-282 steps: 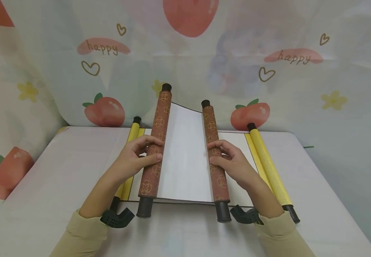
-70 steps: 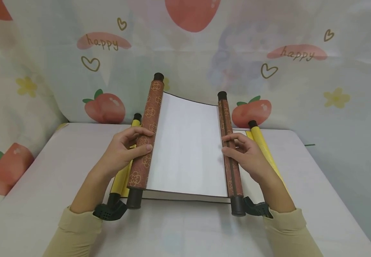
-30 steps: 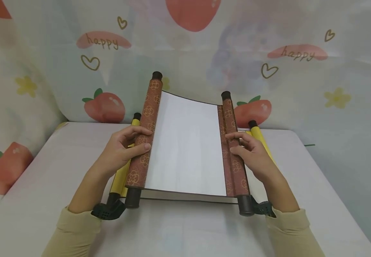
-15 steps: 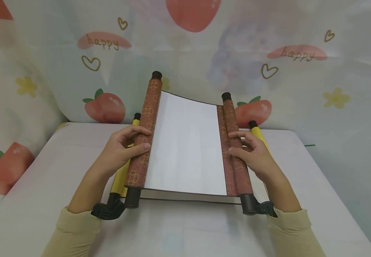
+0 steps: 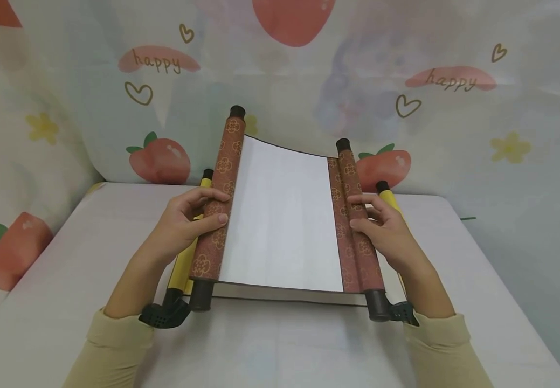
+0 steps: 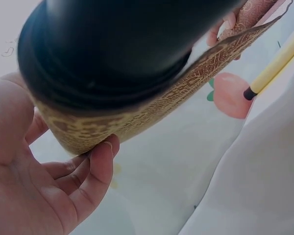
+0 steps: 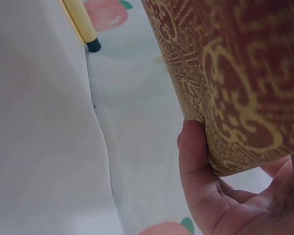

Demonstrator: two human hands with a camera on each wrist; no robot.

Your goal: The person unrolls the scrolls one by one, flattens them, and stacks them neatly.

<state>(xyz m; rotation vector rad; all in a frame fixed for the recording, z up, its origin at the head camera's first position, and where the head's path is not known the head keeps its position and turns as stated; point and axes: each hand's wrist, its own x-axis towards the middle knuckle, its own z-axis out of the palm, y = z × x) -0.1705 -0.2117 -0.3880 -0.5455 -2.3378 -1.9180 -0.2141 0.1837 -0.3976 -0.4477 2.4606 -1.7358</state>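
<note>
A red-brown hanging scroll [image 5: 280, 215] with gold flower patterns is spread between my hands, its blank white sheet facing up and sagging slightly. My left hand [image 5: 182, 221] grips the thicker rolled end, thumb on top. The right hand [image 5: 381, 226] holds the thinner rod, where a patterned border strip [image 5: 341, 226] shows beside the white. Black knobs cap both rods; one black knob [image 6: 112, 49] fills much of the left wrist view. In the right wrist view, fingers [image 7: 193, 156] curl round the patterned backing [image 7: 235, 88].
Below the held scroll, a second scroll with yellow rods [image 5: 182, 269] lies spread on the white-covered table [image 5: 280, 350], mostly hidden. Its right yellow rod [image 5: 390, 198] is partly behind my right hand. A fruit-print cloth [image 5: 280, 97] hangs behind the table.
My hands have moved apart, the right one rightward with its rod, widening the white sheet and uncovering the right border strip. Over the last half second the scroll hardly moves.
</note>
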